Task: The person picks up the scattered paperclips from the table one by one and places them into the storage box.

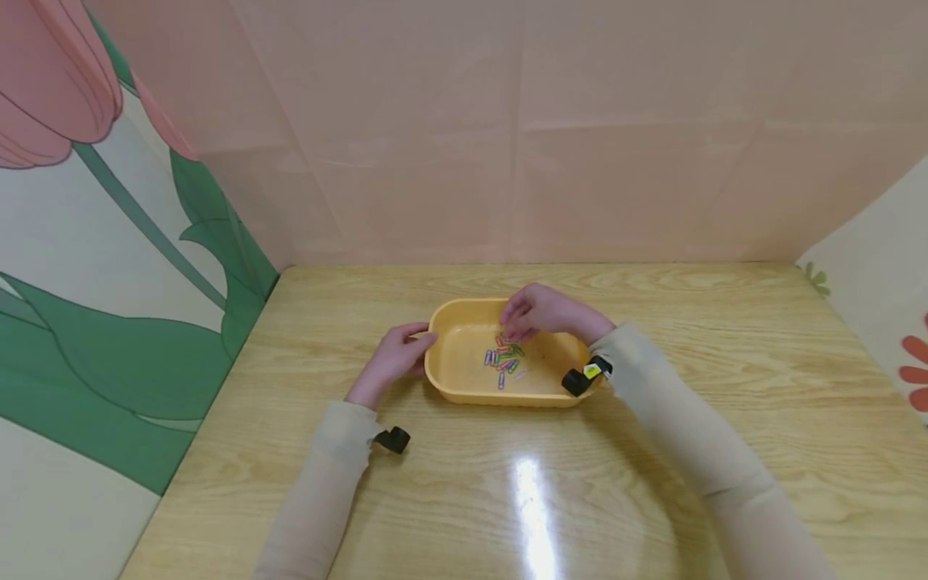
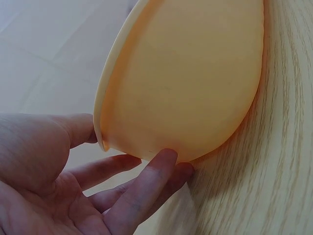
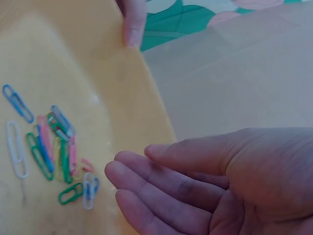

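A yellow plastic basin (image 1: 507, 399) stands on the wooden table. My left hand (image 1: 395, 354) grips its left end, thumb on the rim and fingers against the outer wall, as the left wrist view shows with the basin wall (image 2: 186, 78). Inside the basin, several coloured paper clips (image 1: 502, 380) lie in a loose cluster, among them a white paper clip (image 3: 18, 156) and a green paper clip (image 3: 71, 194). Over the basin's far side, my right hand (image 1: 544, 310) hovers beside the clips. In the right wrist view its fingers are loosely bent, and nothing shows between them and the thumb.
The light wood table (image 1: 725, 387) extends around the basin. Behind it hangs a pink covering (image 1: 507, 161), with a flower-patterned panel (image 1: 138, 346) on the left and another on the right. A black wrist camera (image 1: 394, 440) is on the left wrist, another on the right.
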Demonstrator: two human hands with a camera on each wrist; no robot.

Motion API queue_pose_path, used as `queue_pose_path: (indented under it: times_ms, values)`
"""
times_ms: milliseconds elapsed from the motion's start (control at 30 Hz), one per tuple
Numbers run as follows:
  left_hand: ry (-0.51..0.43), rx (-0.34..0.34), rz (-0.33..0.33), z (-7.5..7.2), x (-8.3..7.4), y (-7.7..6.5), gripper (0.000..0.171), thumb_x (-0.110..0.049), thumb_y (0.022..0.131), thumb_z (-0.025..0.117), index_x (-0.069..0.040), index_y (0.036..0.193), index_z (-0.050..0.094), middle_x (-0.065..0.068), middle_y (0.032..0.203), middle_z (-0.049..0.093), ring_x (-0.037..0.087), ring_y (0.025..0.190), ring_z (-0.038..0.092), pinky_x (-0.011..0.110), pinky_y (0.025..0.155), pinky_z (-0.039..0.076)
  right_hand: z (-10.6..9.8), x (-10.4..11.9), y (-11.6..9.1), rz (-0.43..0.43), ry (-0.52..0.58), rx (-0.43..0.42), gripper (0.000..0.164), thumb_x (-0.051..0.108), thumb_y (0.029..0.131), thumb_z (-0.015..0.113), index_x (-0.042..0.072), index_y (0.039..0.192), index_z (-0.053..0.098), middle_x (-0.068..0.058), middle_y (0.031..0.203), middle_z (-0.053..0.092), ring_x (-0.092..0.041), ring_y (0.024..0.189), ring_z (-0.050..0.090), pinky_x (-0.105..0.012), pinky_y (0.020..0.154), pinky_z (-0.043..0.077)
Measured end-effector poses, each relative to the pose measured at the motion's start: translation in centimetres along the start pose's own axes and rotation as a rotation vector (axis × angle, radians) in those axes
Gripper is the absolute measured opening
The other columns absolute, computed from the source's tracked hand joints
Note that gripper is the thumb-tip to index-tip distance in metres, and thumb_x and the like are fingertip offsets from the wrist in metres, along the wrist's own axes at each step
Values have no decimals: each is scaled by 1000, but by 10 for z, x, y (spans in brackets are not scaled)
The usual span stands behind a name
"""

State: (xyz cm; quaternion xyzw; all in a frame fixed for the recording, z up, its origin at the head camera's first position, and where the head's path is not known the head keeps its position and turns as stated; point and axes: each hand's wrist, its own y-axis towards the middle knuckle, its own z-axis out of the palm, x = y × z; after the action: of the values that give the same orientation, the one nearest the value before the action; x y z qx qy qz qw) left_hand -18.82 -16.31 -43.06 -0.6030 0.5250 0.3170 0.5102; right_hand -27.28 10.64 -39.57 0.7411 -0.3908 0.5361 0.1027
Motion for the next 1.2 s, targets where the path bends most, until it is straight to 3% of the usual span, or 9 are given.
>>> queue_pose_path:
  times_ms: [300,767,967,1200]
  values:
    - [-7,3,-3,1,-1,-1,45,-25,97,58,-5,137,50,21,110,64,28,91,66,33,69,57,-11,24,-20,-14,-42,-21,31,15,101,47,-8,114,62,-16,99,69,-31,91,67,-42,79,56]
    - [-5,2,1,-1,-1,-3,46,-26,97,58,-4,137,50,21,110,64,26,90,66,31,68,57,-32,51,-71,-114,-10,-54,31,16,102,46,-6,119,59,-20,104,67,-32,93,66,-38,81,55]
    - [-5,6,-1,-1,-1,-3,48,-28,97,58,-4,138,49,22,112,63,27,92,66,31,70,57,-43,50,-95,-163,-36,-71,31,18,103,46,-5,119,59,-16,103,69,-33,96,65,-38,83,55]
    - [5,9,1,0,-1,-2,47,-28,97,58,-5,137,50,20,111,63,25,90,65,35,73,57,-51,34,-127,-160,-85,-124,30,18,103,46,-3,119,59,-11,103,69,-29,97,65,-34,84,54]
